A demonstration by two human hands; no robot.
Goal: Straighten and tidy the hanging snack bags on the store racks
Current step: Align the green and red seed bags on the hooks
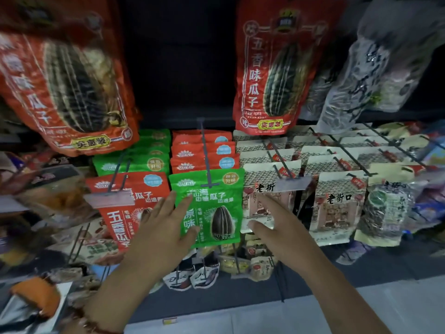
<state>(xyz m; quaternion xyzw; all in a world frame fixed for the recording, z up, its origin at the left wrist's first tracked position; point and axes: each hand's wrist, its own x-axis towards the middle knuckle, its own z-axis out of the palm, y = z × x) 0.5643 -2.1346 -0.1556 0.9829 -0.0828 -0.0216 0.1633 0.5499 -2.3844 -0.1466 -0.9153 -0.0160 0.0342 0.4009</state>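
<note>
A green sunflower-seed bag (214, 203) hangs at the front of the middle hook, with red bags (204, 150) of the same brand behind it. My left hand (159, 227) lies flat with straight fingers over the green bag's left edge and the red bag (125, 208) beside it. My right hand (277, 227) reaches in with fingers spread, in front of the beige bag (262, 203) to the right of the green one. Neither hand grips anything.
Large red seed bags (267, 68) (65, 92) hang on the row above, blurred on the left. Beige bags (337, 208) fill the hooks to the right. Metal hooks with price tags (292, 184) stick out toward me. More small bags (192, 278) hang below, above a pale floor.
</note>
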